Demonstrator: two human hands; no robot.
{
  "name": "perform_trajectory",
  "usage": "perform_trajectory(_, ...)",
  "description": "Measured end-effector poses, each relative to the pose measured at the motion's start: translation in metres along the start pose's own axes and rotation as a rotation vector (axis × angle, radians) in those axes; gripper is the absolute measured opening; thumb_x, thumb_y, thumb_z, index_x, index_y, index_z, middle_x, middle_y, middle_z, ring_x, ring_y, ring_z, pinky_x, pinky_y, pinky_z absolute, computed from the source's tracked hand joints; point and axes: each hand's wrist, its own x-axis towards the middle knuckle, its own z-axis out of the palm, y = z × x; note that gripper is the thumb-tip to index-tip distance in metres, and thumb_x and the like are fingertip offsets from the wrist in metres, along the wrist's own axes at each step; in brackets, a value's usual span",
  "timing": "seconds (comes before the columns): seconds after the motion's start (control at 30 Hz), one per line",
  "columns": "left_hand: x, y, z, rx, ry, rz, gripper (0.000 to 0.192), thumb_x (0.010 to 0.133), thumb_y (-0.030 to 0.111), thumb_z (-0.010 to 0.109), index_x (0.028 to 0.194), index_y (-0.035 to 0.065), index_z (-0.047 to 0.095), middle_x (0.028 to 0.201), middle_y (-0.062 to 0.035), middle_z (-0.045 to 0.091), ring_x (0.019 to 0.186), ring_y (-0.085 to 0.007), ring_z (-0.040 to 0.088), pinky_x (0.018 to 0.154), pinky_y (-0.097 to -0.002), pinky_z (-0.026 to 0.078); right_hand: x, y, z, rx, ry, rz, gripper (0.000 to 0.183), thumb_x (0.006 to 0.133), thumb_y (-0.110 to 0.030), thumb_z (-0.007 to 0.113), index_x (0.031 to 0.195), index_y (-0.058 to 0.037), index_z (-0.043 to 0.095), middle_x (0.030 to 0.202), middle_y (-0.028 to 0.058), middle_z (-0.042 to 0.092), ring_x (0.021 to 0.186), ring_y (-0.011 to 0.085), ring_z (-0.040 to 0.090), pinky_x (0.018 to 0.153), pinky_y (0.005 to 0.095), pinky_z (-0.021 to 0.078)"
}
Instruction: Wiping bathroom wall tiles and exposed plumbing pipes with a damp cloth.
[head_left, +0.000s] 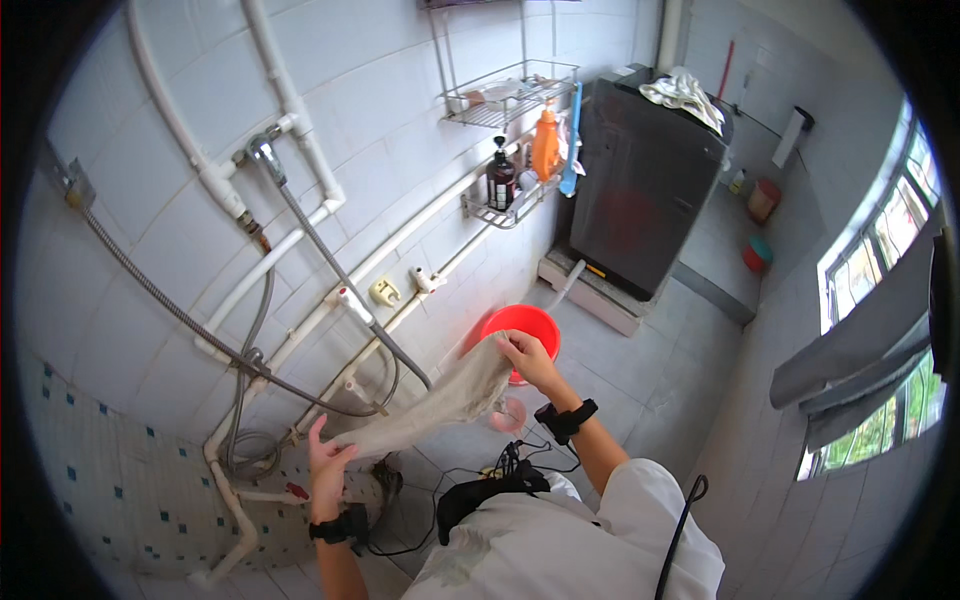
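Observation:
A beige-grey cloth (439, 397) is stretched out in the air between my two hands. My left hand (328, 465) grips its lower left end between thumb and fingers. At the upper right end, my right hand (529, 356) pinches the cloth's corner. Behind that hand a red plastic bucket (534, 322) stands on the tiled floor, partly covered by the cloth and hand. A small pink basin (508, 416) shows below the cloth's lower edge. Both my wrists wear black bands.
White water pipes (405, 251) and a shower hose (161, 281) run along the left wall. A wire rack (517, 214) holds pump bottles. On a low plinth stands a dark washing machine (637, 180) with a white cloth (686, 97) on top. Black cables (517, 454) hang near my body.

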Motion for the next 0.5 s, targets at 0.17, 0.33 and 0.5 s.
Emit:
perform_trajectory(0.17, 0.006, 0.015, 0.020, 0.010, -0.074, 0.224, 0.057, 0.069, -0.013, 0.054, 0.122, 0.0018, 0.037, 0.096, -0.0118, 0.056, 0.082, -0.0174, 0.056, 0.070, -0.0255, 0.046, -0.008, -0.023, -0.003, 0.184, 0.226, -0.039, 0.022, 0.087, -0.020, 0.050, 0.089, 0.0008, 0.056, 0.070, -0.0039, 0.048, 0.063, 0.0051, 0.042, 0.055, 0.0212, 0.0357)
perform_trajectory(0.33, 0.017, 0.009, 0.012, 0.336, -0.275, 0.135, 0.045, 0.068, -0.010, 0.060, 0.110, -0.0014, 0.049, 0.099, -0.0072, 0.056, 0.085, -0.0137, 0.055, 0.070, -0.0244, 0.046, -0.014, -0.017, -0.011, 0.113, 0.239, -0.047, 0.022, 0.086, -0.020, 0.052, 0.087, 0.0009, 0.058, 0.069, -0.0055, 0.049, 0.064, 0.0042, 0.043, 0.056, 0.0196, 0.0355)
perform_trajectory(0.5, 0.008, 0.013, 0.011, 0.498, -0.174, 0.091, 0.031, 0.067, -0.004, 0.064, 0.098, -0.0031, 0.057, 0.089, -0.0035, 0.059, 0.076, -0.0082, 0.052, 0.065, -0.0221, 0.044, -0.006, -0.004, -0.011, -0.154, 0.207, -0.092, 0.021, 0.086, -0.019, 0.051, 0.092, 0.0000, 0.058, 0.066, -0.0004, 0.049, 0.064, 0.0079, 0.047, 0.056, 0.0237, 0.0397)
